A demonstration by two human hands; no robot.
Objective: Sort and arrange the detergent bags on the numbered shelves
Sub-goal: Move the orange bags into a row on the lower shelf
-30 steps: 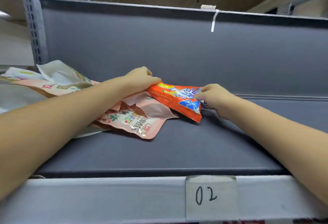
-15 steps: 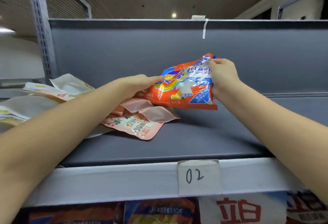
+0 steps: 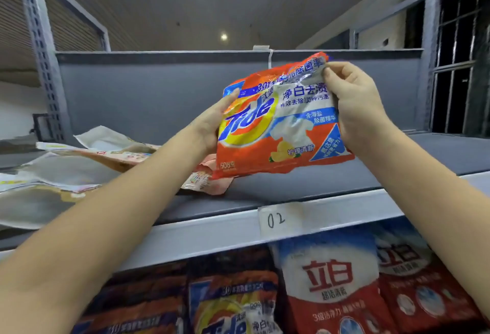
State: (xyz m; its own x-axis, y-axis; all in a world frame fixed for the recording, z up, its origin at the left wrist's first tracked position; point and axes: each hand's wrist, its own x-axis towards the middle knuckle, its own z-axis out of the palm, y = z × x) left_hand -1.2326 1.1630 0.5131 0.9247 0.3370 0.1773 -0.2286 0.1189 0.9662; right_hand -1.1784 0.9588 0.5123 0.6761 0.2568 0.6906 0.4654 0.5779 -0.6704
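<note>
An orange Tide detergent bag [image 3: 278, 121] stands upright in the air above the grey shelf [image 3: 305, 185] labelled 02 [image 3: 275, 219]. My right hand [image 3: 355, 105] grips its right edge, thumb pinching the top corner. My left hand [image 3: 212, 124] holds its left edge, fingers behind the bag. Pink detergent bags [image 3: 204, 177] lie flat on the shelf below and to the left of it.
More flat bags and pale pouches [image 3: 87, 153] are piled on the shelf's left part. Below the 02 shelf stand a Tide bag [image 3: 233, 307] and red-and-white bags [image 3: 331, 286]. A perforated grey upright [image 3: 42, 60] rises at the left. The grey back panel [image 3: 159, 90] closes the shelf.
Both hands have lifted the orange bag off the shelf and tipped it upright facing me. The view has dropped back, so the lower shelf shows.
</note>
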